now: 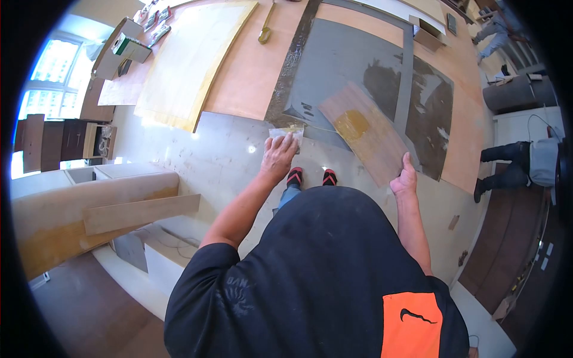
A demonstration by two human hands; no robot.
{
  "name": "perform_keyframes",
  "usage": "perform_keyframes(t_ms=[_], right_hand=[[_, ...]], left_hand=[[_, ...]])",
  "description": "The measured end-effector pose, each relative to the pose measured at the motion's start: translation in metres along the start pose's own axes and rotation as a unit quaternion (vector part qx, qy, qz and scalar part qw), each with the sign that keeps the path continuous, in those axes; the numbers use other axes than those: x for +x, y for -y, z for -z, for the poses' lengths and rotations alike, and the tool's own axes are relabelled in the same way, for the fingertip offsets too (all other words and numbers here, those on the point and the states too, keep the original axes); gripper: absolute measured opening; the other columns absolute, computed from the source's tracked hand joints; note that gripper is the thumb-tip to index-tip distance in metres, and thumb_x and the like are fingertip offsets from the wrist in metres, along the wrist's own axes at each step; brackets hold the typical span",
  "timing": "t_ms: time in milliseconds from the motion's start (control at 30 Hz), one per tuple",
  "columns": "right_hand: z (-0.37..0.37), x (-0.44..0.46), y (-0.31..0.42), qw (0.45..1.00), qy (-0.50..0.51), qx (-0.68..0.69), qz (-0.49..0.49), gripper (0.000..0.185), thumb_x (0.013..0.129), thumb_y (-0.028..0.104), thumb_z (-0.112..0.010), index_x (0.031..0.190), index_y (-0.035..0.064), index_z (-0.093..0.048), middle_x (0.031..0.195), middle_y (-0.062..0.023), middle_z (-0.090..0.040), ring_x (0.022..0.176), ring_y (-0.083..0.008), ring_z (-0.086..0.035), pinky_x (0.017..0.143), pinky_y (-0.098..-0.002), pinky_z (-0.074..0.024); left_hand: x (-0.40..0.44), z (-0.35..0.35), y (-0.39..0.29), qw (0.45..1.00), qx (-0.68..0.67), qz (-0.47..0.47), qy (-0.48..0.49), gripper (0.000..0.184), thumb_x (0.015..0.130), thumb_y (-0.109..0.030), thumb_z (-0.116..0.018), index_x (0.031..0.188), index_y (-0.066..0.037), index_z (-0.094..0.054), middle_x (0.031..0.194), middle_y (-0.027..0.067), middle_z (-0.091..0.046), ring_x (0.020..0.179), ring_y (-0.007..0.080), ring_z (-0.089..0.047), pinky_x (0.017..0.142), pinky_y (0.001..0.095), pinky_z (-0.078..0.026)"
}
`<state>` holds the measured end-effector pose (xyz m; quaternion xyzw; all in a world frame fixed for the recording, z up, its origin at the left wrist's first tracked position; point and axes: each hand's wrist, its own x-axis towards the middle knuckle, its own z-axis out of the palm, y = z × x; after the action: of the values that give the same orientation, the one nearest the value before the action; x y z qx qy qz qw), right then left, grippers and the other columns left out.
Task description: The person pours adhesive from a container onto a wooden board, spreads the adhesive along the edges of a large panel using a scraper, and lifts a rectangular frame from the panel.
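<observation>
My left hand is closed on a flat scraper with yellowish paste along its edge, near the front edge of the grey sheet. My right hand grips the lower right side of a thin wooden board, its thumb lying along the edge. A patch of yellow-brown paste sits on the board's upper part. The board is tilted and overlaps the grey sheet on the worktable. A thin strand of paste appears to run between the scraper and the board.
A pale yellow-edged panel lies at the left of the table, with a tape measure beside it. A green and white box is at the far left. One person stands at the right, another further back.
</observation>
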<state>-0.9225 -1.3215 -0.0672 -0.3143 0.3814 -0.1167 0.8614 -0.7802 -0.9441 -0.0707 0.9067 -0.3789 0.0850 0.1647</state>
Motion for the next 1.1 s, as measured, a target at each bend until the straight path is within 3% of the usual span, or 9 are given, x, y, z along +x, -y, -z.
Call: perform_keyframes(t_ms=[233, 433, 933, 1100], right_hand=[[0.005, -0.002, -0.006, 1.000, -0.015, -0.011, 0.012, 0.054, 0.100, 0.040, -0.057, 0.140, 0.0037, -0.049, 0.138, -0.0126, -0.057, 0.128, -0.0301, -0.054, 0.111, -0.0484, -0.0403], [0.001, -0.015, -0.005, 0.999, -0.034, 0.002, 0.012, 0.054, 0.099, 0.038, -0.061, 0.137, 0.0016, -0.051, 0.136, -0.0126, -0.058, 0.127, -0.0299, -0.054, 0.110, -0.0482, -0.0413], [-0.005, -0.031, -0.017, 0.998, -0.049, 0.016, 0.018, 0.057, 0.099, 0.040, -0.060, 0.138, 0.0010, -0.050, 0.138, -0.0137, -0.058, 0.127, -0.0317, -0.055, 0.111, -0.0494, -0.0412], [-0.004, -0.035, -0.015, 0.997, -0.072, 0.007, 0.028, 0.057, 0.098, 0.040, -0.061, 0.138, 0.0012, -0.050, 0.137, -0.0138, -0.058, 0.128, -0.0311, -0.054, 0.111, -0.0490, -0.0411]], left_hand=[[0.001, -0.010, 0.017, 0.998, -0.023, -0.046, 0.039, 0.050, 0.078, -0.004, -0.060, 0.128, -0.006, -0.059, 0.134, 0.0112, -0.059, 0.122, 0.0283, -0.052, 0.102, 0.0491, -0.037], [0.016, -0.021, 0.027, 0.998, -0.023, -0.048, 0.035, 0.045, 0.083, -0.009, -0.058, 0.128, -0.007, -0.059, 0.135, 0.0105, -0.057, 0.122, 0.0267, -0.051, 0.102, 0.0486, -0.035], [0.017, -0.017, 0.042, 0.996, -0.029, -0.076, 0.022, 0.043, 0.083, -0.009, -0.058, 0.126, -0.009, -0.061, 0.132, 0.0091, -0.060, 0.121, 0.0262, -0.053, 0.102, 0.0495, -0.035], [0.024, -0.006, 0.045, 0.998, -0.016, -0.068, 0.001, 0.046, 0.077, -0.004, -0.060, 0.123, -0.008, -0.064, 0.129, 0.0074, -0.062, 0.118, 0.0248, -0.055, 0.096, 0.0469, -0.038]])
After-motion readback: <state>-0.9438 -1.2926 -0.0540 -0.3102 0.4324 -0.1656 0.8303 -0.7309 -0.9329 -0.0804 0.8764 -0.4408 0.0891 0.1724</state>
